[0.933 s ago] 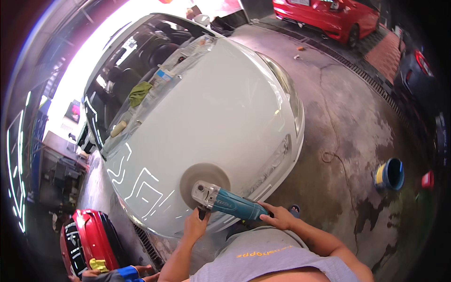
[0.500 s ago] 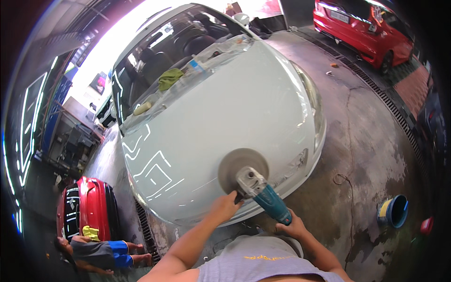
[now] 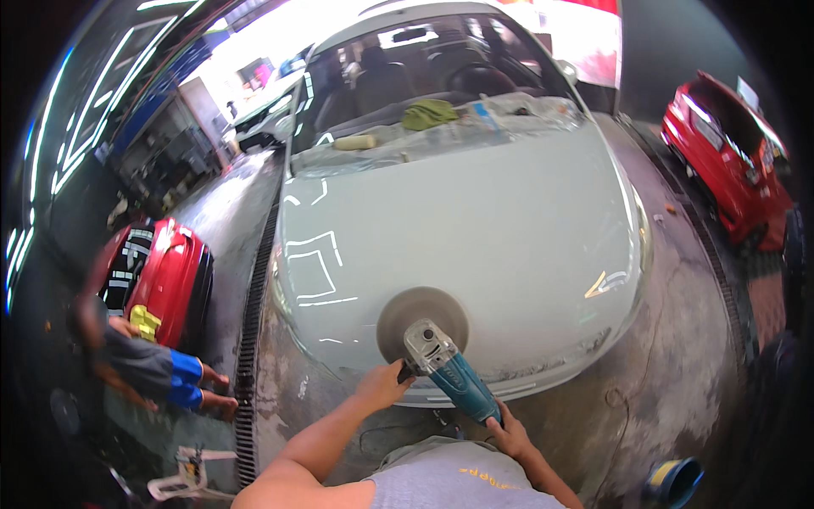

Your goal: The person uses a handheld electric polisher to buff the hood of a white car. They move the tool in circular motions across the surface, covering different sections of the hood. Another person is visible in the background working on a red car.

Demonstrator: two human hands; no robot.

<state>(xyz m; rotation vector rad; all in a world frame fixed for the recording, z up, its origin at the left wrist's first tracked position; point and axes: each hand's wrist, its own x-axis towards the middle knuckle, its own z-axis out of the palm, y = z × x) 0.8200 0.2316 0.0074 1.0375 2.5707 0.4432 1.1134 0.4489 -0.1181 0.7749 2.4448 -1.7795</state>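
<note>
A teal and silver rotary polisher (image 3: 462, 383) is in both my hands, over the front of a white car's hood (image 3: 475, 220). Its round pad (image 3: 405, 310) looks smeared by spinning and lies against the paint near the front edge. My left hand (image 3: 384, 386) is closed round the dark side handle beside the polisher's head. Around the rear end of the tool body, my right hand (image 3: 510, 433) is wrapped. Dull, speckled residue (image 3: 551, 365) marks the hood's front right edge.
Clear plastic sheeting (image 3: 538, 127) at the windshield base bears a green cloth (image 3: 428, 114) and a yellowish block (image 3: 354, 142). At left, another person (image 3: 148, 365) with a yellow cloth (image 3: 146, 322) stands by a red car (image 3: 174, 276). A blue bucket (image 3: 678, 482) and cord (image 3: 623, 403) lie right.
My view has turned, so the white car stands straighter in it. The polisher has moved left along the hood, farther from the right front corner. Both hands keep their grip.
</note>
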